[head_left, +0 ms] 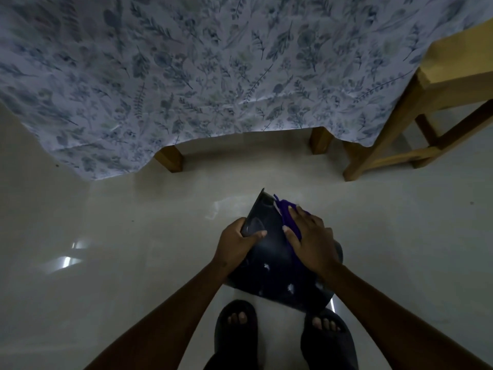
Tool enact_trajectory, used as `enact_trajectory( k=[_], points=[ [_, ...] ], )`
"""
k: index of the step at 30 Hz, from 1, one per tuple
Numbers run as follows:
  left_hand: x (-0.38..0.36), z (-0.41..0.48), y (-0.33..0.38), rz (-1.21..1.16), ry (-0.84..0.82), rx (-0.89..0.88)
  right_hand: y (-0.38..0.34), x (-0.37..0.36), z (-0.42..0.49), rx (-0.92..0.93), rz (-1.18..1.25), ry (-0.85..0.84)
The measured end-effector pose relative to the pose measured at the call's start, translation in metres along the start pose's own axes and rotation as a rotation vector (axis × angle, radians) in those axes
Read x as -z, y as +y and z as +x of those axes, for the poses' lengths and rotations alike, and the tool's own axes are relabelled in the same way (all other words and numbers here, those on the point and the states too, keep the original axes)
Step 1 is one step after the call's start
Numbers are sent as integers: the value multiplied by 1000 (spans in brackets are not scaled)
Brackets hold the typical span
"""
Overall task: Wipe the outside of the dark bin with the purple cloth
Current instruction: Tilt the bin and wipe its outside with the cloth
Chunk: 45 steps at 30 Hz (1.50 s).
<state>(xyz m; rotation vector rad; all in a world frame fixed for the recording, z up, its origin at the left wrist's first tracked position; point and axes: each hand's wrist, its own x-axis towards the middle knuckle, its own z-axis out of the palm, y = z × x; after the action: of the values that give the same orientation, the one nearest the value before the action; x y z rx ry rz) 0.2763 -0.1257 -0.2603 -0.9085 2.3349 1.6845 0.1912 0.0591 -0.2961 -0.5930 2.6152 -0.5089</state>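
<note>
Pressing purple cloth (289,218) flat: right hand (310,240); left hand (237,243) grip closed on dark bin (269,259); cloth mostly hidden.

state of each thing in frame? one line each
dark bin: tilted, held off upright over the floor, white marks on its side
purple cloth: pressed flat on the bin's side
left hand: gripping the bin's edge
right hand: flat on the cloth
floral tablecloth: draped over table
</note>
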Motion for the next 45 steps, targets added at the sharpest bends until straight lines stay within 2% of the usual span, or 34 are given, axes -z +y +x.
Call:
enact_trajectory(
  k=[5,9,12,13,15,17,18,20,22,24,26,28,30,32,35,38,42,43,45],
  points=[
    [-4,7,-3,104,87,-55,25,-1,14,-191,159,-61],
    [-4,9,-12,184,88,-74,-2,-22,-40,30,-36,55],
    [-4,8,-13,192,84,-82,-8,-23,-19,116,-18,71],
    [-4,7,-13,197,79,-89,-4,-18,0,56,63,48],
    [-4,5,-13,213,88,-95,9,0,34,-137,271,-114],
    [-3,3,-14,208,102,-75,14,5,37,-255,348,-205],
    [-3,3,-15,203,105,-68,11,2,26,-239,297,-159],
    [-2,4,-17,207,104,-55,-4,-15,-9,-80,100,-2],
    [-2,7,-17,220,98,-57,-17,-25,-35,50,-42,37],
    [-3,9,-13,218,101,-73,-15,-24,-23,97,-35,48],
    [-4,10,-8,240,106,-95,0,-16,11,5,96,29],
    [-4,9,-9,250,115,-84,12,-2,38,-164,285,-125],
    [-4,8,-10,244,121,-61,16,0,33,-243,297,-160],
    [-5,10,-12,245,125,-39,8,-14,-2,-123,103,-20],
    [-6,19,-7,292,99,-30,-13,-30,-47,65,-74,47],
    [-8,29,2,276,73,-40,-5,-22,-8,64,-14,64],
    [-13,37,15,343,81,-34,15,0,34,-124,237,-33],
    [-13,39,16,346,83,-24,17,-2,24,-121,198,-22],
    [-14,43,17,356,81,5,10,-17,-17,13,-11,35]
  ],
)
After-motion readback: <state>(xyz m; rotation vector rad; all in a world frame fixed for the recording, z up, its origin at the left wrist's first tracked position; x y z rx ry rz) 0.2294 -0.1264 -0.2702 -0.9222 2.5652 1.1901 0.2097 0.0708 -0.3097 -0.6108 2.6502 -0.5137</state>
